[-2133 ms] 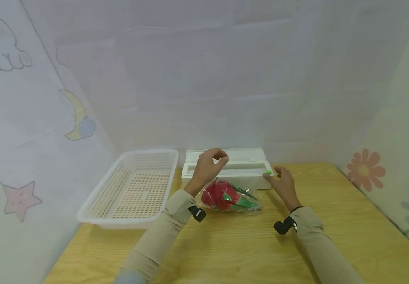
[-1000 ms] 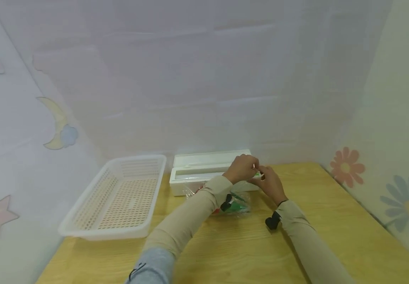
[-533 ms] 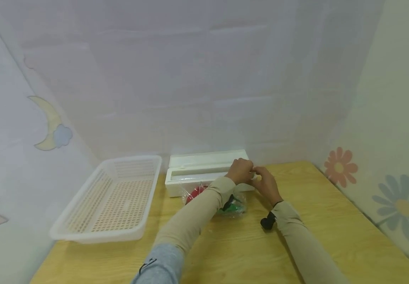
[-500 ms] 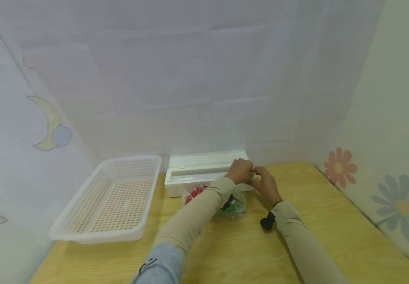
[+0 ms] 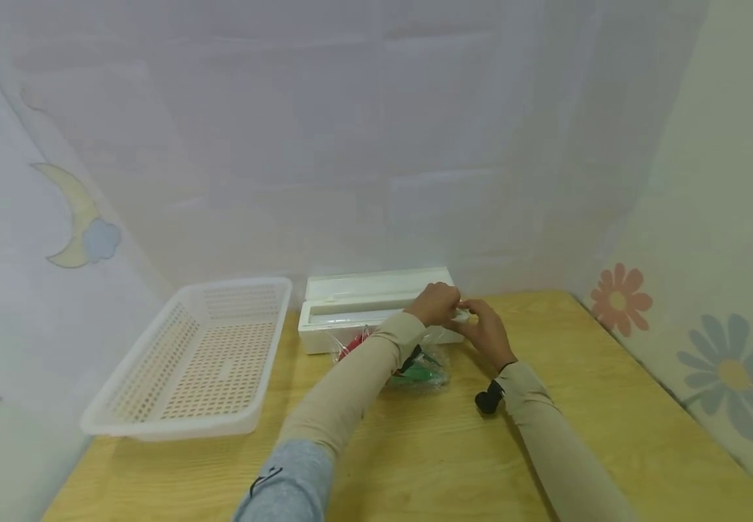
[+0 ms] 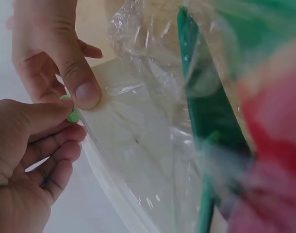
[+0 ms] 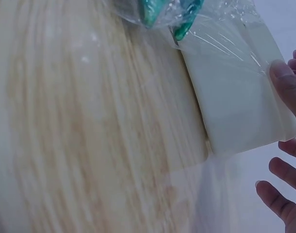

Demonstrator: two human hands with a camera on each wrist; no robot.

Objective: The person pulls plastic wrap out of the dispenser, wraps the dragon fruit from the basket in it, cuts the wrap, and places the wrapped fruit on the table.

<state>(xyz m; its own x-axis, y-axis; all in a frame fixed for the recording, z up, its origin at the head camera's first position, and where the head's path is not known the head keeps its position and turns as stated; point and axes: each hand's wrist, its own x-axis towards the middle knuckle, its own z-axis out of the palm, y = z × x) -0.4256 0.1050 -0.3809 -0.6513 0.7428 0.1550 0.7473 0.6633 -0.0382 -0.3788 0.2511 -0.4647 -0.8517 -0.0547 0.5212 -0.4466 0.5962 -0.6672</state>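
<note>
In the head view, a long white cling film box (image 5: 334, 339) stands against the back wall with its lid raised. My left hand (image 5: 437, 304) is at its right end; in the left wrist view its thumb and forefinger pinch a small green knob (image 6: 73, 115) on the box edge. My right hand (image 5: 486, 335) grips the same end, its thumb (image 7: 285, 82) pressing the front edge. Before the box lies a red and green fruit-shaped thing (image 5: 421, 372) in clear plastic, partly hidden by my left forearm. Clear film (image 6: 148, 73) also covers part of the box front.
A white perforated plastic basket (image 5: 260, 395) stands on the left of the wooden table (image 5: 442, 464). Patterned wall cloth (image 5: 272, 145) rises close behind the box and along both sides.
My left hand has come down from above the box's middle to its right end and taken hold of the green knob. My right hand has closed on that end. Lately both barely move.
</note>
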